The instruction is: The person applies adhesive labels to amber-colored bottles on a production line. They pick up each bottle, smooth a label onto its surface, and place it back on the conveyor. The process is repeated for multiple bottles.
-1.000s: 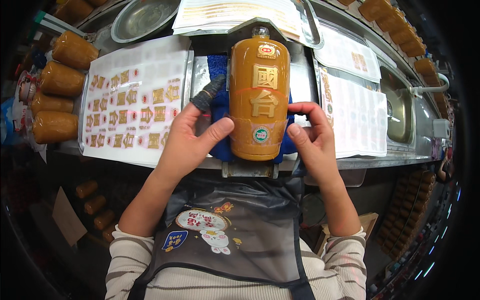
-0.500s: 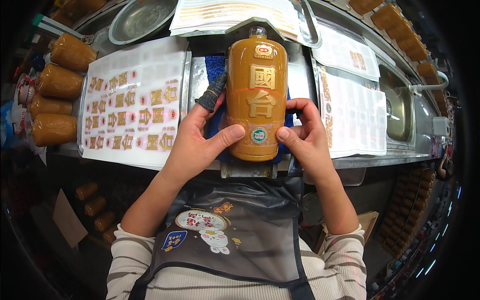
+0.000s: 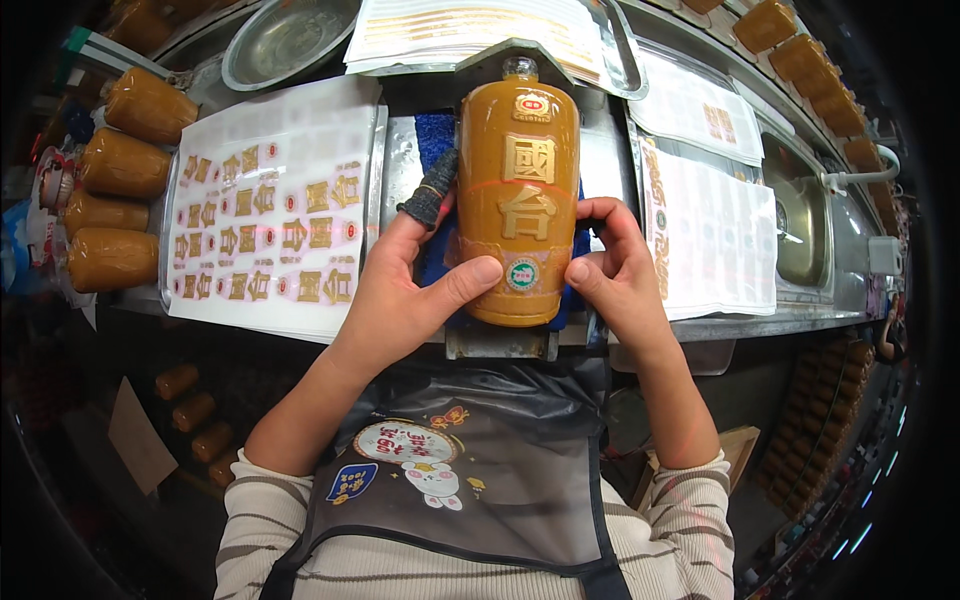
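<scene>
Head view, from the left: four amber bottles lie on their sides in a row at the bench edge, and next to them a sheet of gold stickers lies flat. The left hand comes next, its forefinger in a dark ribbed finger cot; that hand is spread loose against the left flank of the big amber bottle, thumb laid across the lower front just beside the small round seal. The bottle lies on a blue pad in a metal cradle, long axis running straight away from the person, neck at the far end. The right hand is curled at the bottle's lower right edge, fingertips bunched and pressing there, not wrapped round it. Both hands touch the bottle; neither is nearer. Beyond, more label sheets and a steel sink.

Against half a second ago, the left thumb has slid further across towards the seal, and the right fingers have tucked in tighter against the edge. The bottle has not shifted.
</scene>
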The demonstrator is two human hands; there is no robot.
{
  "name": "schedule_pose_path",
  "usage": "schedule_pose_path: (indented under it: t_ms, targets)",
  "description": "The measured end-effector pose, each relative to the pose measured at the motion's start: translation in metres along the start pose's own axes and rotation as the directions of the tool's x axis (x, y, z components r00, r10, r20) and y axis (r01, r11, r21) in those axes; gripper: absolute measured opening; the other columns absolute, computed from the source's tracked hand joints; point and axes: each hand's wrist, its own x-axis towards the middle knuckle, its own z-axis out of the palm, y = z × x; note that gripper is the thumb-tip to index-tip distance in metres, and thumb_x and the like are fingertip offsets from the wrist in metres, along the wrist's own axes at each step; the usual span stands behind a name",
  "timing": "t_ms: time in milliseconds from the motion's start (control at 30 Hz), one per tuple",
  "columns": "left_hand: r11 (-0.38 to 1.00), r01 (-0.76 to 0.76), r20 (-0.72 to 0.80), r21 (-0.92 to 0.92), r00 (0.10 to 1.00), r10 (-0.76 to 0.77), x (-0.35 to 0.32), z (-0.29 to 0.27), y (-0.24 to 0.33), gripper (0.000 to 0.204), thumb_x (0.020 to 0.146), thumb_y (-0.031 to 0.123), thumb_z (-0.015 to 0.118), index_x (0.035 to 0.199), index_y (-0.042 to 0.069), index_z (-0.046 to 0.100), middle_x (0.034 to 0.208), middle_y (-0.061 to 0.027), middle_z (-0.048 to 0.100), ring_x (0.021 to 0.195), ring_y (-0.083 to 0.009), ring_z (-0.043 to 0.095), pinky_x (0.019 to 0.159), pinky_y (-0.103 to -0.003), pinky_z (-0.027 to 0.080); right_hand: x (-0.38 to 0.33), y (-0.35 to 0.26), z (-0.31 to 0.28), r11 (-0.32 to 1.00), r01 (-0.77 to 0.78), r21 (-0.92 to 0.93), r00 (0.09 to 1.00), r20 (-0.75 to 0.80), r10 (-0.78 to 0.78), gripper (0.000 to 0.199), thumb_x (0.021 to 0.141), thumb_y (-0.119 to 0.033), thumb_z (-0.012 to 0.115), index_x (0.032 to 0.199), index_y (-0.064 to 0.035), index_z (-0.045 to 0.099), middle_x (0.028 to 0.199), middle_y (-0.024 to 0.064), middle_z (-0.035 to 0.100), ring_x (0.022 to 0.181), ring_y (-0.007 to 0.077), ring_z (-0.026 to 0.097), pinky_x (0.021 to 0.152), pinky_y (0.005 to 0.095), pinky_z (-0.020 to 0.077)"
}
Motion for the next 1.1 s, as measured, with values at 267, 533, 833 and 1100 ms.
schedule_pose_path:
  t_ms: [267, 533, 833, 1100]
  targets:
    - [0.999, -0.002, -0.038, 0.047, 0.999, 0.004, -0.002, 0.009, 0.006, 0.073, 0.081, 0.02, 0.083, 0.14, -0.003, 0.047, 0.13, -0.012, 0.058, 0.121, -0.0184, 0.054, 0.104, -0.033, 0.043, -0.007, -0.011, 0.008, 0.981, -0.056, -0.184, 0.998, -0.045, 0.049, 0.061, 0.079, -0.021, 0.083, 0.124, -0.0029, 0.045, 0.087, 0.0016, 0.062, 0.055, 0.0002, 0.048, 0.05, 0.0161, 0.0384]
    - [0.998, 0.038, 0.011, 0.052, 0.999, -0.038, 0.001, 0.008, 0.012, 0.083, 0.077, 0.011, 0.084, 0.146, -0.004, 0.039, 0.14, -0.0137, 0.05, 0.132, -0.0202, 0.046, 0.111, -0.035, 0.036, -0.008, -0.018, 0.018, 0.976, -0.068, -0.205, 0.996, -0.063, 0.056, 0.061, 0.079, -0.023, 0.083, 0.122, -0.0008, 0.045, 0.09, 0.0046, 0.064, 0.058, 0.0006, 0.051, 0.05, 0.0171, 0.04]
    - [0.994, 0.005, 0.01, -0.109, 1.0, -0.004, 0.001, 0.0, -0.005, 0.069, 0.095, 0.014, 0.069, 0.151, -0.003, 0.033, 0.147, -0.0153, 0.047, 0.137, -0.0203, 0.042, 0.115, -0.035, 0.032, -0.009, -0.018, 0.027, 0.956, -0.034, -0.293, 0.994, -0.113, 0.001, 0.063, 0.079, -0.027, 0.083, 0.12, 0.002, 0.046, 0.104, 0.0113, 0.061, 0.062, 0.0029, 0.054, 0.052, 0.0199, 0.0428]
    - [0.995, 0.032, -0.021, -0.089, 0.999, -0.034, 0.001, 0.005, -0.004, 0.07, 0.094, 0.019, 0.071, 0.151, -0.002, 0.034, 0.147, -0.0149, 0.047, 0.136, -0.02, 0.043, 0.115, -0.035, 0.032, -0.007, -0.019, 0.029, 0.961, -0.049, -0.272, 0.993, -0.121, 0.016, 0.063, 0.078, -0.028, 0.084, 0.118, 0.003, 0.045, 0.105, 0.0132, 0.06, 0.063, 0.0039, 0.055, 0.054, 0.0201, 0.0448]
